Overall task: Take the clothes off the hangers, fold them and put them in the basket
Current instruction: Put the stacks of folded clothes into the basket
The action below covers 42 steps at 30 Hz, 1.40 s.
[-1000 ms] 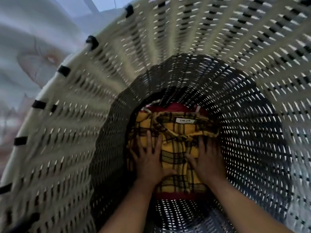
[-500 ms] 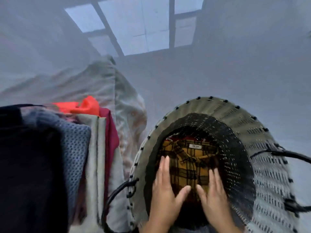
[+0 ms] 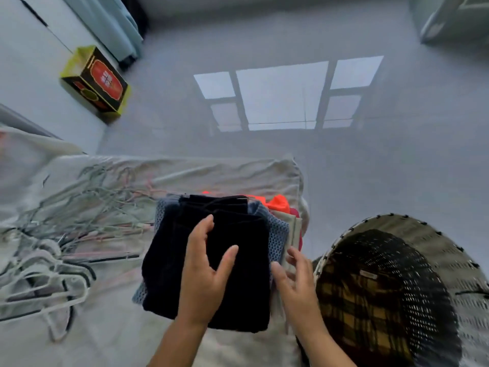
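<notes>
A stack of folded clothes lies on the bed, with a dark navy garment (image 3: 238,282) on top, a blue mesh one (image 3: 277,239) under it, and beige and orange-red pieces (image 3: 277,203) at the right. My left hand (image 3: 206,271) rests flat on the navy garment, fingers spread. My right hand (image 3: 296,282) sits with straight fingers at the stack's right side. The woven basket (image 3: 428,250) stands at the right, with a folded yellow plaid shirt (image 3: 354,308) inside.
A pile of empty hangers (image 3: 60,250) is spread over the bed's pale sheet (image 3: 211,170) at the left. A yellow and red box (image 3: 98,80) stands by the wall. Grey floor (image 3: 370,168) lies beyond the bed.
Both hands left the plaid shirt in the basket and moved left onto the stack of folded clothes on the bed. The view swung up and away from the basket.
</notes>
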Each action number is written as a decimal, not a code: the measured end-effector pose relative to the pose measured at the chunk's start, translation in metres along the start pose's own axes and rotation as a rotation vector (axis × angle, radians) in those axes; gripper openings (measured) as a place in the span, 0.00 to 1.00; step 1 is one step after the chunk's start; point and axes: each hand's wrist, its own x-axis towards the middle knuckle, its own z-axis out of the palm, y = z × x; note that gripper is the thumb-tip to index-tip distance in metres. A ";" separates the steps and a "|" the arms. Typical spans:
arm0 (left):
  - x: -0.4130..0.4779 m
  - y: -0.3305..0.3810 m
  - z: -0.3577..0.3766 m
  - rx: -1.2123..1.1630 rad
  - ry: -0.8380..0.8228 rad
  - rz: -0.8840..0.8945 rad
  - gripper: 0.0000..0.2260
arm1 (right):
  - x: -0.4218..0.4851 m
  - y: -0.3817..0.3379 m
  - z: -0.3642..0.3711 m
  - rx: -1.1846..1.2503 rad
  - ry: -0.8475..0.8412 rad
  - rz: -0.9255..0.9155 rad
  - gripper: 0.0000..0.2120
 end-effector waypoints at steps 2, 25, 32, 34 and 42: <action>0.025 -0.022 -0.031 0.121 0.096 -0.091 0.29 | 0.002 -0.015 0.022 -0.015 -0.071 0.063 0.36; 0.060 -0.136 -0.078 -0.049 -0.212 -0.734 0.35 | 0.011 -0.026 0.073 -0.199 0.128 0.279 0.29; 0.059 -0.127 -0.076 -0.203 -0.237 -0.769 0.35 | 0.017 -0.014 0.064 0.081 0.049 0.376 0.35; 0.056 -0.124 -0.074 -0.199 -0.233 -0.763 0.38 | 0.018 -0.010 0.060 0.095 0.033 0.395 0.40; 0.042 -0.089 -0.061 0.050 -0.165 -0.633 0.23 | 0.012 -0.016 0.027 0.249 -0.001 0.325 0.23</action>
